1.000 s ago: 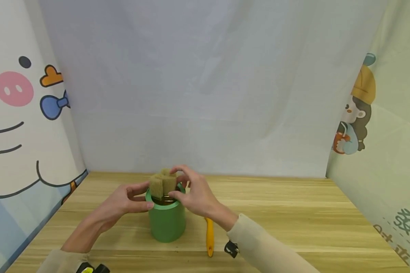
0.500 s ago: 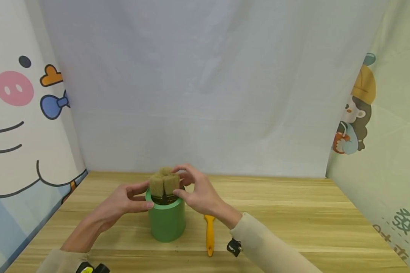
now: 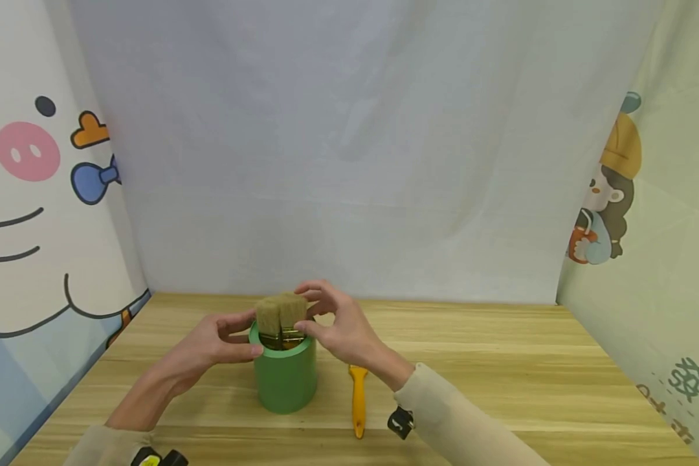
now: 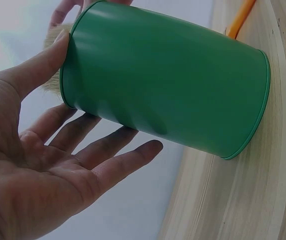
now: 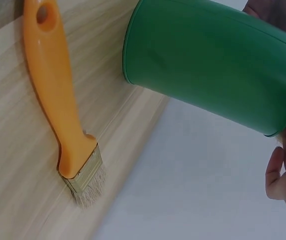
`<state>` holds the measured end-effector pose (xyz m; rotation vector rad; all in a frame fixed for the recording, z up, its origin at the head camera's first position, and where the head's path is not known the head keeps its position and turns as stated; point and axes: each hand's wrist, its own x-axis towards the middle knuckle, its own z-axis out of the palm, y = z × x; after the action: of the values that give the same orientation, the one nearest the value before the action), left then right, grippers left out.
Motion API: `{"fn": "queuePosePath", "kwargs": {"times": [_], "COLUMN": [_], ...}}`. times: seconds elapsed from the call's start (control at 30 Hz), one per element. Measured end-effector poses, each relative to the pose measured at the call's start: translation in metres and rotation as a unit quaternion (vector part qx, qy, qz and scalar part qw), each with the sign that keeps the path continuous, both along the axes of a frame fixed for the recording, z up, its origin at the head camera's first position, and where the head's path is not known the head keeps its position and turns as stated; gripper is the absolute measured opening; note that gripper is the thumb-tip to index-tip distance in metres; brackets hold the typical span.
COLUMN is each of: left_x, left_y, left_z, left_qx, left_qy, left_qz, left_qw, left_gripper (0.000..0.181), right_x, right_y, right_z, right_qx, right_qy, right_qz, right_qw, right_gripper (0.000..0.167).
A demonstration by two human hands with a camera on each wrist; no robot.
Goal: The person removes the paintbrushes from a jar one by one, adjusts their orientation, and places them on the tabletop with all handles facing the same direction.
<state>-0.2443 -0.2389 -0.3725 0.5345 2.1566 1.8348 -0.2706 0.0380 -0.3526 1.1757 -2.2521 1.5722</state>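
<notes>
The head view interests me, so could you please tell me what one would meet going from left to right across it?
Pink oval print → blue bow print → left hand → green canister → orange-handled brush lying on the table → printed figure in a yellow hat.

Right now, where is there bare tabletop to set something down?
Widest: the table between right sleeve and right curtain. Smaller: between left forearm and left curtain. Crowded: the mouth of the green container, where brushes stand between left hand and right hand.
</notes>
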Motion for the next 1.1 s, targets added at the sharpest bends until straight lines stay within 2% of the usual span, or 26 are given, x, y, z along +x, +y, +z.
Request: {"fn": "queuePosePath", "kwargs": {"times": [0.2,0.43,0.6,0.93,1.1], "left_x": [0.0,0.0,0.001,0.002,0.001], "left_y": [0.001,0.001,0.0,-0.001,-0.001], "left_z": [-0.001,-0.002,-0.002,0.001,0.001], "left_qx": [0.003,0.004,0.005,0.004,0.004], "left_qy": [0.004,0.0,-0.001,-0.011,-0.007], "left_qz": [-0.003,-0.002,-0.004,-0.001,0.002], "left_qw": [1.0,1.0,1.0,0.9999,1.0], "left_gripper": [0.083,0.082,0.083,0.086,0.087], "right_x": [-0.002,-0.005,-0.006,-0.007,-0.003], "right_y": [0.001,0.003,0.005,0.012,0.019], "right_z": [0.002,0.012,0.025,0.057,0.074], "right_qx": [-0.015,-0.043,-0.069,-0.103,-0.126], "right_qy": [0.017,0.05,0.066,0.134,0.144], "right_qz": [-0.006,0.007,0.011,0.016,0.024], "right_qw": [0.9997,0.9978,0.9954,0.9855,0.9814], "right_gripper": [0.044,0.043,0.043,0.045,0.047]}}
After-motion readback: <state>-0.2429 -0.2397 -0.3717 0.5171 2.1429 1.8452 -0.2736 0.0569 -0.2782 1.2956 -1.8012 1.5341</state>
